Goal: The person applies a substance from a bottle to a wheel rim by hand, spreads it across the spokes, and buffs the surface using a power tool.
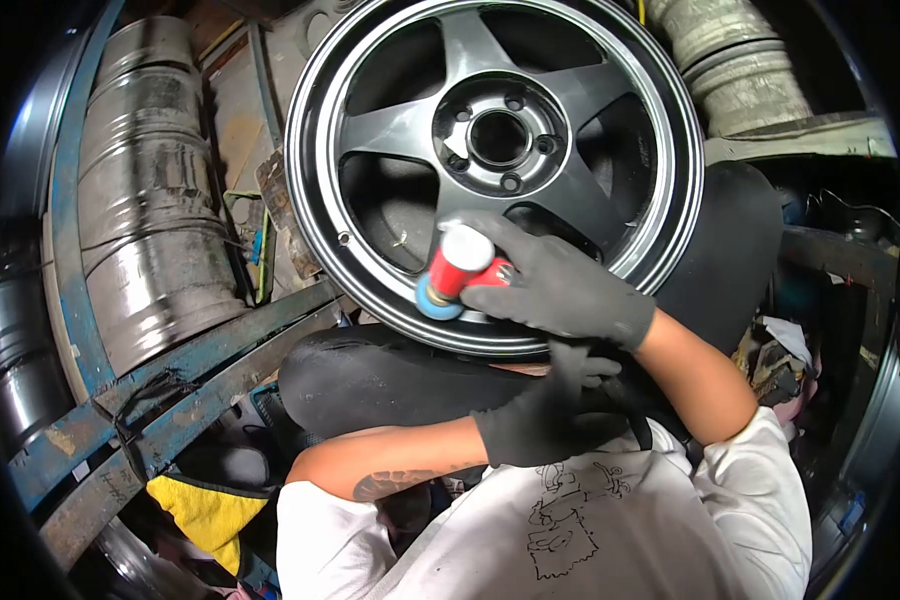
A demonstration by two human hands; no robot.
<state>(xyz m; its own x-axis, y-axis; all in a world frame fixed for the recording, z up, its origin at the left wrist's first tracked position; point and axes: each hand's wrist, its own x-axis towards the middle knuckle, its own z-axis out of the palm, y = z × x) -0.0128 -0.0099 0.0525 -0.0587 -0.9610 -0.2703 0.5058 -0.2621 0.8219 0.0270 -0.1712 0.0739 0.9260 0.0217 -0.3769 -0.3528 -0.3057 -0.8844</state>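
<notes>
My right hand (560, 290), in a dark grey glove, is closed around a small red polisher (458, 258) with a white cap. Its blue round pad (438, 300) rests on the lower lip of a dark grey five-spoke wheel (385, 135). The wheel leans over my black-clad legs. Below my right wrist, close to my body, my gloved left hand (550, 415) has its fingers curled near a dark cord or strap. What it grips is hard to make out.
Large metal drums (155, 190) stand at the left, and another drum (735, 70) is at the upper right. A blue, worn metal frame (180, 360) crosses the left side. A yellow cloth (210, 515) hangs at the lower left. Mixed scraps (780, 360) lie at the right.
</notes>
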